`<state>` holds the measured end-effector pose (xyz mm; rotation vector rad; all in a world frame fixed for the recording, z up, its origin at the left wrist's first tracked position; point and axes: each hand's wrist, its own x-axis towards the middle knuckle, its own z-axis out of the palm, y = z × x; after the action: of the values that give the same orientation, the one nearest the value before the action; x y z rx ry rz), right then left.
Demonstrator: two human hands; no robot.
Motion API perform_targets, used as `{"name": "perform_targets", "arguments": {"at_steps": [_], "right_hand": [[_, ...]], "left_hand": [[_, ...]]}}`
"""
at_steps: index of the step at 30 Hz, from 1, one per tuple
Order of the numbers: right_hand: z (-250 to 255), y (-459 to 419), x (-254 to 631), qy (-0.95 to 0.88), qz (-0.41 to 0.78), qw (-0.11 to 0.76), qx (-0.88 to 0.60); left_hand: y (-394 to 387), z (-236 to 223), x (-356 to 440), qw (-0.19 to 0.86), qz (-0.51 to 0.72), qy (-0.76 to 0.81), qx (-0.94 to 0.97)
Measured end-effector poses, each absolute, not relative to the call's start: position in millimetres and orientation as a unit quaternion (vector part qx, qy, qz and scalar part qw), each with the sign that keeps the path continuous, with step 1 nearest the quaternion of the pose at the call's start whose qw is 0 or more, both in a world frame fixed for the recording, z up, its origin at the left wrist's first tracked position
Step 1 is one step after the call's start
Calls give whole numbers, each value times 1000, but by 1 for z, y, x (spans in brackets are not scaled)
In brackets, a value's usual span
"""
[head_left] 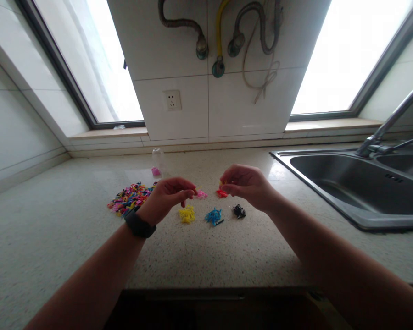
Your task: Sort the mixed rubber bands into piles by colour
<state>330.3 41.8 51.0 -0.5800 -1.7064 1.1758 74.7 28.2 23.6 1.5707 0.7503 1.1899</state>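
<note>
My left hand [174, 192], with a dark watch [139, 223] on its wrist, is pinched above the counter beside a small pink pile [201, 194] of rubber bands. Whatever its fingertips hold is too small to make out. Over a red pile [222, 193], my right hand [244, 183] has thumb and fingers closed on what looks like a yellow rubber band [222, 183]. Nearer to me lie a yellow pile [187, 214], a blue pile [213, 216] and a black pile [239, 211]. A large mixed heap of coloured bands [131, 198] is partly hidden by my left hand.
A clear plastic container [157, 158] stands at the back, with something pink [155, 171] at its base. To the right, a steel sink [351, 222] with a tap [371, 142] is set into the speckled counter [206, 256]. A tiled wall with a socket [172, 100] rises behind.
</note>
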Motion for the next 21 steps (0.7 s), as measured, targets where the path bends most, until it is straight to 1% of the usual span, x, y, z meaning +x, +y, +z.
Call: {"name": "perform_targets", "arguments": {"at_steps": [10,21], "right_hand": [[48,43,331,-701,473,474,-247],[48,44,330,-702,462,493,-226]], "left_hand": [[28,23,74,502,490,298,648],[29,22,74,503,485,307,646]]}}
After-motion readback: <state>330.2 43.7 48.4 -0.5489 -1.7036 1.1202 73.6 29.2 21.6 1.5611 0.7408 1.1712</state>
